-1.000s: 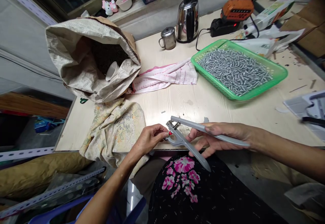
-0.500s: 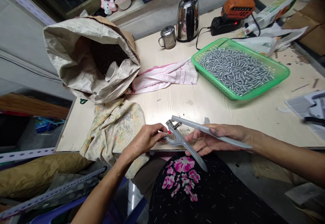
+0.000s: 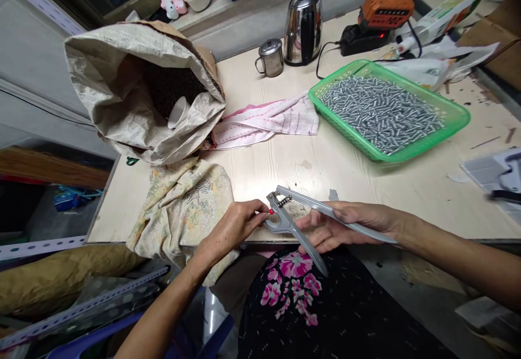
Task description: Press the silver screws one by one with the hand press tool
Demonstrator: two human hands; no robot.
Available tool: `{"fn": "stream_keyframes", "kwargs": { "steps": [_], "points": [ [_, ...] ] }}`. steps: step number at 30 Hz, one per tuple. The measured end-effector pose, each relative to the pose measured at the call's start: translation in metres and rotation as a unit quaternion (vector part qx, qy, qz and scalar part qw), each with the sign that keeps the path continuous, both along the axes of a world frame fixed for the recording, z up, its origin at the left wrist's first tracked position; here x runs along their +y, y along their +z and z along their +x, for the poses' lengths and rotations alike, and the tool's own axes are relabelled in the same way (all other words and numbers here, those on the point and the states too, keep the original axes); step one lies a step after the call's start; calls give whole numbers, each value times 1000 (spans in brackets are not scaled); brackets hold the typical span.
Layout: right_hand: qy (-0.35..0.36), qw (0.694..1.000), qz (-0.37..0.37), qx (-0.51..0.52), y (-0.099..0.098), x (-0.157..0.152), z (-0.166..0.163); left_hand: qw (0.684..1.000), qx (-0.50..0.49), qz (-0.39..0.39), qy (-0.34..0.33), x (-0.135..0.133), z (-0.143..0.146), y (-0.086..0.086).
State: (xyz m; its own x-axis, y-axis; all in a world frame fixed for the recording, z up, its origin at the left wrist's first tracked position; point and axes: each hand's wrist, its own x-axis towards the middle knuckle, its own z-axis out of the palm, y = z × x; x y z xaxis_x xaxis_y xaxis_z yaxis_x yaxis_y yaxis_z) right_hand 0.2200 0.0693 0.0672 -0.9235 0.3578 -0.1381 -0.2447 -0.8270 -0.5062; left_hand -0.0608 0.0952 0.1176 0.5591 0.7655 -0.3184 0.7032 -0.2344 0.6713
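Note:
My right hand is wrapped around the long handles of grey spring-loaded pliers, whose handles stand spread apart. The pliers' head points left, over the table's front edge. My left hand is closed in a pinch right at the jaw, beside a small red part. Whatever sits between its fingertips is too small and covered to name. Left of that hand, several small metal pins lie on a patterned yellowish cloth.
A green basket full of short metal pins stands at right. An open woven sack with a white cup inside is at left. Behind are a pink-white towel, a lidded mug, a kettle and an orange battery.
The view has shifted slightly. The pliers' handles look a little closer together, and both hands keep nearly the same place at the jaw and handles.

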Motion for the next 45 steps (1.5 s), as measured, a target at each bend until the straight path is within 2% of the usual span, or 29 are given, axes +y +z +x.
{"fn": "stream_keyframes", "kwargs": {
  "steps": [5,11,18,25,27,29,31,33,35,37,40,41,43,45],
  "points": [
    [-21,999,-30,-27,3,-1,-2,1000,-5,-12,12,0,1,-2],
    [-28,997,-48,-58,6,0,-2,999,-18,14,30,0,1,-6],
    [-44,986,28,-158,10,-8,-8,998,-23,9,60,0,8,-12],
    [-61,982,-62,-170,2,-19,-23,997,-13,10,75,-2,14,-23],
    [-61,981,-87,-163,-2,-20,-25,996,-18,-15,83,-4,16,-25],
    [-62,979,-93,-172,-5,-22,-25,989,-52,-72,115,-4,13,-26],
    [-63,978,-94,-177,-6,-23,-24,959,-130,-183,170,-2,4,-25],
    [-73,979,-85,-172,-3,-22,-22,901,-215,-292,238,-3,-8,-22],
    [-97,980,-47,-168,2,-21,-23,851,-254,-335,315,-9,-15,-21],
    [-123,979,5,-165,7,-18,-27,824,-272,-347,356,-20,-8,-23],
    [-142,977,64,-146,9,-16,-41,787,-369,-385,310,-43,27,-30],
    [-145,974,86,-149,9,-15,-46,771,-409,-368,321,-49,41,-32],
    [-152,959,146,-192,6,-15,-55,744,-449,-314,382,-56,67,-35],
    [-164,924,223,-264,4,-15,-63,727,-449,-262,448,-58,83,-34]
  ]
}}
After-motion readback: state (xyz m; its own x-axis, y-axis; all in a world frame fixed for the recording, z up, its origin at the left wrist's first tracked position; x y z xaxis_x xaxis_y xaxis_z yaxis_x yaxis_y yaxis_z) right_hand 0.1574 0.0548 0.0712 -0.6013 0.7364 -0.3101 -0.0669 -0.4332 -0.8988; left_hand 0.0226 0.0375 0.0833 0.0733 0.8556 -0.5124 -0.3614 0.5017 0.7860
